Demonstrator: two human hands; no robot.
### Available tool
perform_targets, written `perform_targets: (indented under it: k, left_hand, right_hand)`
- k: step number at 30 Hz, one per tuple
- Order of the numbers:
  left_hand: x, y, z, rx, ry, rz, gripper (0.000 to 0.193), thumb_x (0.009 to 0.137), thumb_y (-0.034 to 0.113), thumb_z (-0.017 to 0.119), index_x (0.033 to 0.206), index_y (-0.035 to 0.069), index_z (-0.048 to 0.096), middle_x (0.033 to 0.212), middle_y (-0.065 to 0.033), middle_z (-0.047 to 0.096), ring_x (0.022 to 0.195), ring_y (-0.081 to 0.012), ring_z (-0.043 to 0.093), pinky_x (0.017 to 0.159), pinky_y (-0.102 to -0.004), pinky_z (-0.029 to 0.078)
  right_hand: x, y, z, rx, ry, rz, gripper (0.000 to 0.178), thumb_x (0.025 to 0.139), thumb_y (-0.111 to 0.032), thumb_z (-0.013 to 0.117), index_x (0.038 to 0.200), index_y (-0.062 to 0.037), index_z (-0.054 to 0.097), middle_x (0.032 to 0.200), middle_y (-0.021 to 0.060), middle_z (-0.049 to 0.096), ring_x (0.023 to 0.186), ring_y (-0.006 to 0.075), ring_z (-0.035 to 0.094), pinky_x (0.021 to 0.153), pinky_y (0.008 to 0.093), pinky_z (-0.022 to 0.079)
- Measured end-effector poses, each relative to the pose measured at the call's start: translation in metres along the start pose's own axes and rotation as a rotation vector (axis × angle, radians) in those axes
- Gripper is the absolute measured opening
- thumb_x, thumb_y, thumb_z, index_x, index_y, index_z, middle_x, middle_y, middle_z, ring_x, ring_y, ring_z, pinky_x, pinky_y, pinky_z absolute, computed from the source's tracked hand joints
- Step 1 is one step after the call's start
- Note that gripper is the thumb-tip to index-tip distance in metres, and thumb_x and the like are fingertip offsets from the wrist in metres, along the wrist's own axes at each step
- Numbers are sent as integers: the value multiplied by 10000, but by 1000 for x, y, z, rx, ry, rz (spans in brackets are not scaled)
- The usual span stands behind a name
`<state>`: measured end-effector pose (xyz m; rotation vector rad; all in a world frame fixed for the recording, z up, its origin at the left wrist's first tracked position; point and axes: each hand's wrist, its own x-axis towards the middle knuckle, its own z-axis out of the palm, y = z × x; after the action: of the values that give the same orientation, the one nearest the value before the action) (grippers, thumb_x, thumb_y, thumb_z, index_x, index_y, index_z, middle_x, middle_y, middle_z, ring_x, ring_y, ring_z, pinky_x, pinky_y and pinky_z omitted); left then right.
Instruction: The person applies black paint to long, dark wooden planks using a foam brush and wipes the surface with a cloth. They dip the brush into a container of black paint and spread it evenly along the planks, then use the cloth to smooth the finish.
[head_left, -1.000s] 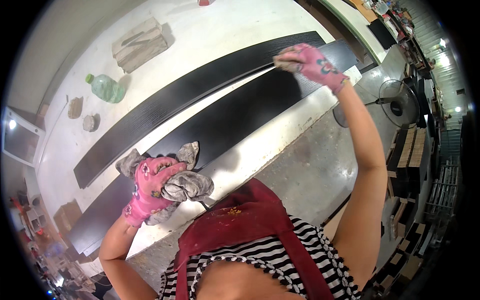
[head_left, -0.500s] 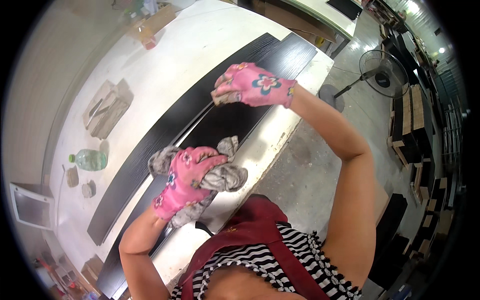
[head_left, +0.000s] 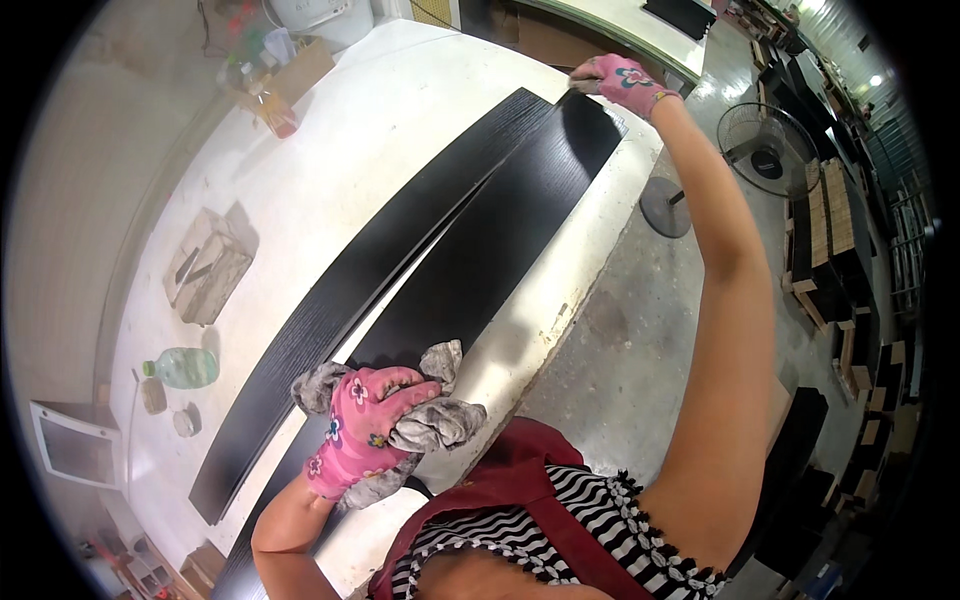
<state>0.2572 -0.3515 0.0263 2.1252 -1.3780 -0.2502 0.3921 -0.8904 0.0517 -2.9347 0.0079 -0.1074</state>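
Two long black wood-grain boards lie side by side on a white table [head_left: 330,150]. The farther board [head_left: 330,290] curves along its outer edge; a narrow gap parts it from the nearer board [head_left: 470,260]. My left hand [head_left: 365,425], in a pink flowered glove, is closed around a bunched grey rag [head_left: 437,425] over the near part of the nearer board. My right hand [head_left: 622,82], gloved alike, is at that board's far end. Its fingers are curled at the end edge, and the fingertips are partly hidden.
On the table stand a wrapped block [head_left: 208,265], a green-tinted bottle [head_left: 185,367], small round pieces [head_left: 186,420] and a cardboard box [head_left: 300,70] with bottles. A standing fan [head_left: 765,150] and stacked boards [head_left: 835,225] occupy the floor at right.
My right hand has moved away and to the right, from over the middle of the boards to the nearer board's far end. My left hand keeps the rag. The view has shifted slightly.
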Motion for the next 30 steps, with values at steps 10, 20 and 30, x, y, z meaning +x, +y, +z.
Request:
perform_targets:
  k: [10,20,30]
  left_hand:
    - [1,-1,0,6,7,4,529,522,206,780,1041,178,682,963,-28,633,760,-253,608,652,-371,474]
    - [-5,-5,2,-98,144,2,536,556,144,809,1061,101,637,1027,-86,658,930,-251,635,812,-325,504]
    - [93,-17,-21,-866,489,-189,619,908,211,599,1431,20,329,1430,-124,390,1301,-226,413,1080,-351,349]
  right_hand:
    - [-16,-3,30,346,239,-53,403,764,-52,501,1143,-67,635,1031,196,658,961,365,610,845,350,474]
    - [-175,40,20,462,248,33,447,871,-239,546,1240,12,581,1129,113,652,1055,229,597,971,298,411]
    - [-112,-73,72,1433,687,89,341,912,-120,561,1225,15,558,1226,152,580,1080,270,599,883,348,518]
